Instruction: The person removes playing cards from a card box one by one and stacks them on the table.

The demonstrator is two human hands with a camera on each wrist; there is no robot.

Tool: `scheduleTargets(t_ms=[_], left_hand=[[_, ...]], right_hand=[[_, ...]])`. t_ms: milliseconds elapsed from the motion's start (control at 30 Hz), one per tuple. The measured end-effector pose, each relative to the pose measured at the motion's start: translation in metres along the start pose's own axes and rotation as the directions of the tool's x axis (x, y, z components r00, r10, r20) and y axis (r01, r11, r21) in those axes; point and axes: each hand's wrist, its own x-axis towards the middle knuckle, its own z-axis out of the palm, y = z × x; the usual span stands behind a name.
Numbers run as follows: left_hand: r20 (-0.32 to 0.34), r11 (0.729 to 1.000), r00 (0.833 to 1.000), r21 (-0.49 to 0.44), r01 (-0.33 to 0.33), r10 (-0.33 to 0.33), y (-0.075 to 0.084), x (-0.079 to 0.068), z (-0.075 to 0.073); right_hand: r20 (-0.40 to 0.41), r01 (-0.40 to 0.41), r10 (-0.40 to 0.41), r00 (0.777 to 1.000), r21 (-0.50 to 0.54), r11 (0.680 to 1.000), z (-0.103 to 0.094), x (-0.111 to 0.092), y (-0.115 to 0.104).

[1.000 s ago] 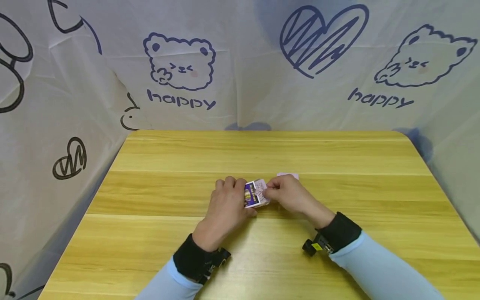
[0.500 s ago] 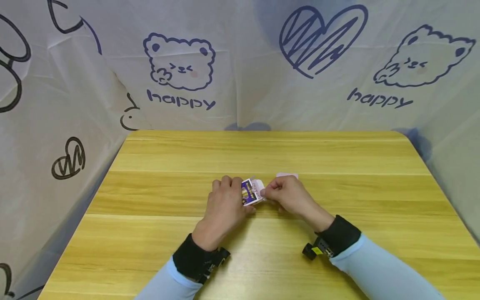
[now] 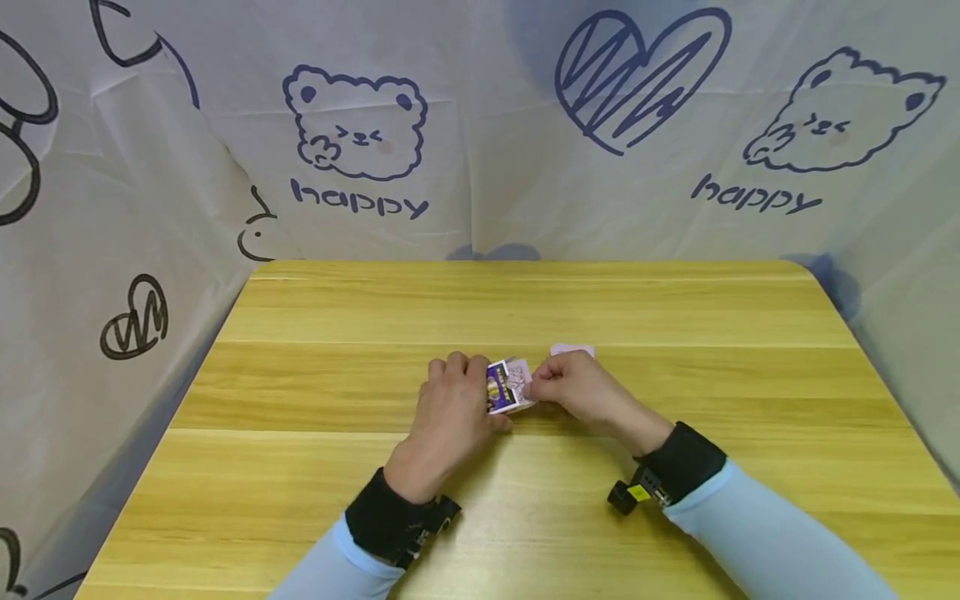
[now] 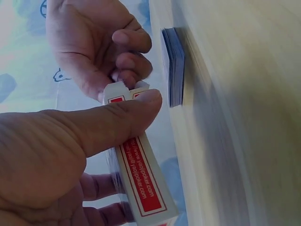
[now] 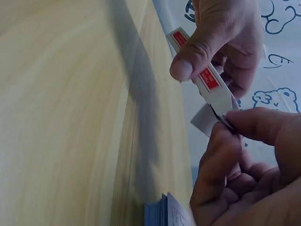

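Observation:
My left hand grips a small playing card box, purple on its broad face, with its thumb along a white-and-red narrow side. The open end of the box points toward my right hand. There the right thumb and index finger pinch a thin piece at the box's mouth, seen in the right wrist view; I cannot tell whether it is the lid flap or a card. A pale side flap sticks out beside them. Just beyond the right hand lies a deck of playing cards, stacked on the table.
The wood-grain table spreads around both hands. A white cloth with blue bear and heart drawings hangs behind it and along the sides. Each wrist wears a black band with a small camera.
The box first shifted slightly left and tilted, showing less of the patterned piece at its mouth, then came back a little right. Both hands keep their holds; the deck stays put.

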Motion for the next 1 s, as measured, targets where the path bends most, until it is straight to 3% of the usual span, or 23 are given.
scheduleTargets(t_ms=[133,267,400,500,600,733,867,1000], left_hand=[[0.004,0.999,0.999,-0.006,0.037,-0.037,-0.002,0.0,-0.002],[0.005,0.998,0.998,-0.013,0.062,-0.062,-0.005,0.0,-0.003],[-0.015,0.998,0.998,-0.017,0.055,-0.055,-0.007,0.001,-0.003],[-0.016,0.999,0.999,-0.015,0.049,-0.049,-0.008,0.001,-0.003],[-0.012,0.999,0.999,-0.012,0.05,-0.05,-0.008,0.002,-0.003],[-0.009,0.999,0.999,-0.017,0.048,-0.048,-0.008,0.001,-0.004],[-0.008,0.999,0.999,-0.021,0.041,-0.041,-0.007,0.001,-0.004],[0.008,0.998,0.999,-0.028,0.051,-0.051,-0.006,0.002,-0.004]], right_hand=[[-0.082,-0.011,0.02,0.996,0.112,0.994,-0.008,-0.002,-0.003],[-0.187,0.025,0.004,0.982,0.152,0.988,-0.018,-0.001,-0.006],[-0.239,0.053,-0.024,0.971,0.115,0.992,-0.036,-0.001,-0.009],[-0.267,0.06,-0.047,0.962,0.042,0.997,-0.059,0.003,-0.01],[-0.222,0.029,-0.038,0.974,-0.044,0.999,-0.086,0.012,-0.007],[-0.09,-0.034,0.021,0.996,-0.149,0.988,-0.105,0.025,0.005],[-0.029,-0.078,0.074,0.997,-0.214,0.974,-0.107,0.033,0.014],[-0.012,-0.073,0.072,0.997,-0.288,0.955,-0.101,0.04,0.017]])
